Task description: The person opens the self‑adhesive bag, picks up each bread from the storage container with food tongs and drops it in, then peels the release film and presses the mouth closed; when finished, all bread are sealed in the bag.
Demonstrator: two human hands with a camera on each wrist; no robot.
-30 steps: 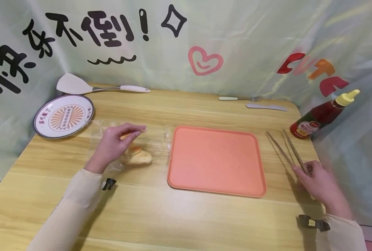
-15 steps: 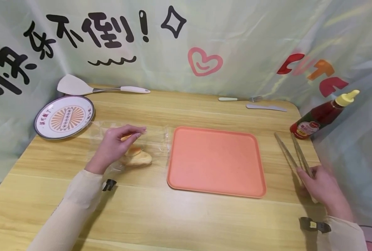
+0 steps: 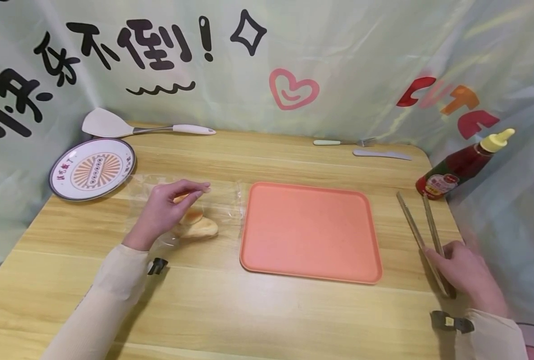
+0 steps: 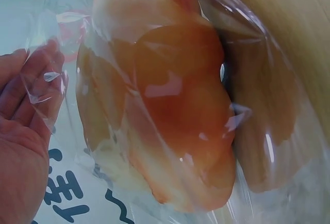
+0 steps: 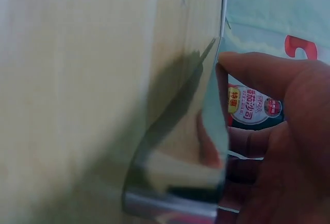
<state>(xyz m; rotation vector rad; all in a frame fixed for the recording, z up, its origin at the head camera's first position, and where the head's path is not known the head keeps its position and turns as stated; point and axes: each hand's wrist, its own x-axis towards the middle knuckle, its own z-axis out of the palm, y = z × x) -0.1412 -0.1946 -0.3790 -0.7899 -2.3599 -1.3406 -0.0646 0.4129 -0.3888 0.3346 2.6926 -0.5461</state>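
My left hand [image 3: 170,205] pinches the film of a clear plastic bag [image 3: 225,200] between thumb and fingers. Inside that bag lies browned bread [image 3: 199,228], partly hidden under the hand in the head view. The left wrist view shows the bread [image 4: 180,105] close up through shiny film. On the right side of the table, my right hand [image 3: 469,275] holds a pair of metal tongs [image 3: 412,220] near their bent end, with their tips apart and pointing away from me. In the right wrist view the tongs' bend [image 5: 172,203] faces the camera.
Between the hands lies a flat pink tray [image 3: 309,232]. A patterned plate [image 3: 91,170] and a white spatula [image 3: 109,124] are at back left. A fork [image 3: 330,142] and a table knife [image 3: 381,154] lie at the back. The ketchup bottle [image 3: 456,167] stands beyond the tongs.
The right hand has shifted slightly toward me, and the tongs have swung so their tips lie farther right and nearer; their bent end now shows. The left hand has stayed in place.
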